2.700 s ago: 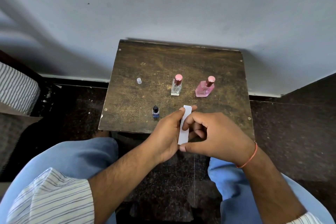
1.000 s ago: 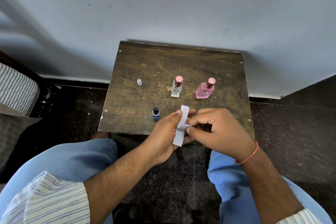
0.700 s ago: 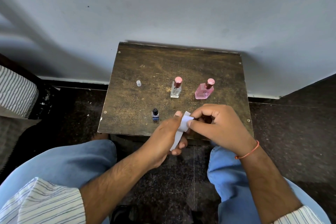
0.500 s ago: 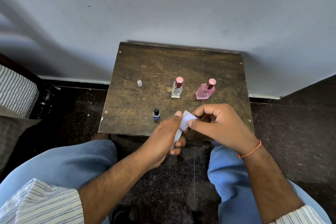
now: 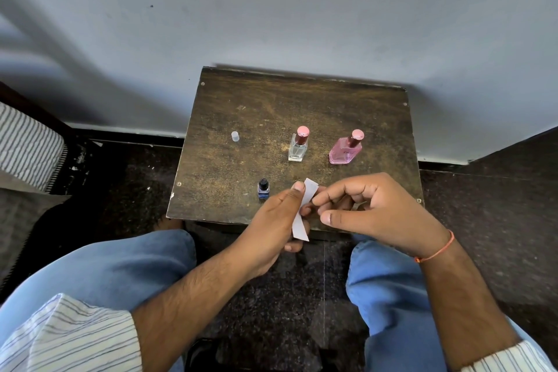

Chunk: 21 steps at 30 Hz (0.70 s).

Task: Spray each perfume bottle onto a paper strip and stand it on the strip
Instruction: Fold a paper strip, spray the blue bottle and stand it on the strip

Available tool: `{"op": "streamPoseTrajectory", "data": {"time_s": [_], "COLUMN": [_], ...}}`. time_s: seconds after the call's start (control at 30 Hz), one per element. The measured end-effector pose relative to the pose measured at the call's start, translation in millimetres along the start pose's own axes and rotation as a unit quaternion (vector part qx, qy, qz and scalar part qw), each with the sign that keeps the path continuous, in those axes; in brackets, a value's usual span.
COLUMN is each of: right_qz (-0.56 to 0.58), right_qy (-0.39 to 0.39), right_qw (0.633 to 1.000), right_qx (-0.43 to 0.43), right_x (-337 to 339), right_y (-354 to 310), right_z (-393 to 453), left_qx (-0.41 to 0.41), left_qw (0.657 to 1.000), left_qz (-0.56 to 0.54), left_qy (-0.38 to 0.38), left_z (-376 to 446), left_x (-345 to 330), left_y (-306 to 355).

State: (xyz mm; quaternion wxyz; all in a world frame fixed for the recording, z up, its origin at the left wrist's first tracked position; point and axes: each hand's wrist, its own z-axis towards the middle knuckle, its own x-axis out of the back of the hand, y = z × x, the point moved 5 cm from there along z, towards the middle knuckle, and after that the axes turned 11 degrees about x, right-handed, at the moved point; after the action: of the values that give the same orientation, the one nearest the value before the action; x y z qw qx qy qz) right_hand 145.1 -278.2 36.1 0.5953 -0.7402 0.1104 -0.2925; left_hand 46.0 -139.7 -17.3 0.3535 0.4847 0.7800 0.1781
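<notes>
- Paper strip (image 5: pixel 303 211): white, narrow, held upright over the near edge of the table (image 5: pixel 271 106). A moment before, it was folded over between both hands; by this moment it had straightened again, its far end tipped slightly right.
- Left hand (image 5: pixel 273 220): gripped the strip along its left side, thumb tip up at the far end and fingers curled behind it. The hold had not altered.
- Right hand (image 5: pixel 374 208): had released its pinch and drawn a little to the right. Fingers were curled with the forefinger tip just beside the strip; it appeared to hold nothing, though actual contact could not be told.
- Blue bottle (image 5: pixel 263 188): small, dark cap, standing near the front edge, just left of the left hand.
- Clear bottle (image 5: pixel 299 144): pink cap, upright mid-table.
- Pink bottle (image 5: pixel 346 148): pink cap, upright, to the right of the clear one.
- Small clear cap (image 5: pixel 235 136): alone, far left.
- Status, as judged: the creasing looked finished. No bottle stood on paper, so all spraying remained. The freed right hand seemed available to reach for a bottle.
</notes>
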Motion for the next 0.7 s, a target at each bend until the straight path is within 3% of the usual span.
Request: {"op": "streamPoseTrajectory", "data": {"time_s": [0.3, 0.7], "right_qz": [-0.092, -0.062], "right_qy": [-0.060, -0.053], "right_qw": [0.994, 0.997], "right_qx": [0.014, 0.014], "right_x": [-24.8, -20.6], "right_y": [-5.1, 0.6], "right_z": [4.4, 4.7], "left_qx": [-0.020, -0.011], "left_qw": [1.000, 1.000], "left_qz": [0.011, 0.018], "left_qy": [0.018, 0.011], "left_z": [3.0, 3.2], "left_x": [3.4, 2.6], "left_y": [-1.7, -2.0]}}
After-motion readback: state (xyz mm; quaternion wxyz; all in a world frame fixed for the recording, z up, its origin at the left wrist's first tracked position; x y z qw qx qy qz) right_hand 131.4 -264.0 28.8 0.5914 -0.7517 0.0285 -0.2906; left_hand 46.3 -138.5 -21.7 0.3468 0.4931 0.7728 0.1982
